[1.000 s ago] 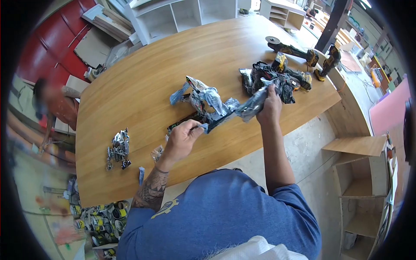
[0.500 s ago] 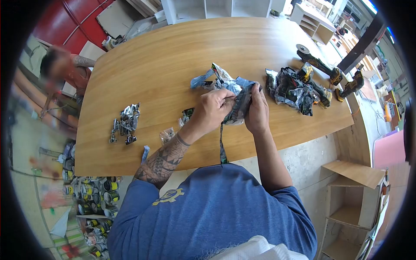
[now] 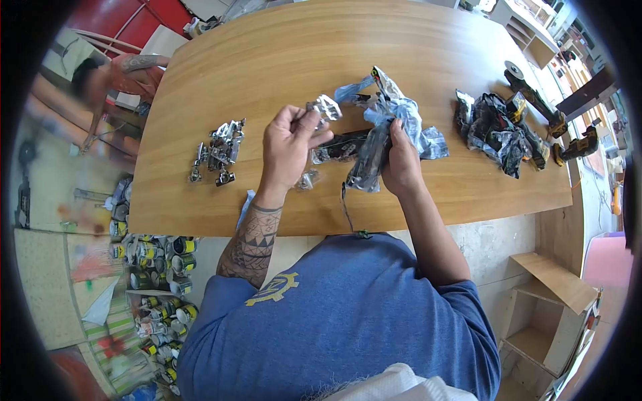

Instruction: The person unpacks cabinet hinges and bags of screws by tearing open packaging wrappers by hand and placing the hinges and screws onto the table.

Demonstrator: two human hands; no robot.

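Note:
A shiny metal cabinet hinge (image 3: 326,107) is pinched between the thumb and fingers of my left hand (image 3: 287,137), raised above the table. My right hand (image 3: 404,160) grips a torn, dark and silvery plastic wrapper (image 3: 369,164), its thumb on top and its other fingers partly hidden. A thin strip dangles from the wrapper toward the table's front edge. Under my left hand lies another dark wrapper piece (image 3: 339,147), with a small clear packet (image 3: 308,179) beside it. To the left, several more hinges (image 3: 224,148) sit in a loose pile.
On the wooden table (image 3: 281,60), crumpled dark plastic (image 3: 498,130) lies at the right beside yellow-and-black power tools (image 3: 535,100). A blue scrap (image 3: 246,204) rests near the front edge. Several paint cans (image 3: 160,260) stand on the floor at left. Another person (image 3: 127,77) is beyond the left edge.
My left hand has come away from the wrapper, moving left with a hinge now visible in it. My right hand still holds the wrapper, which hangs more open. The view has shifted.

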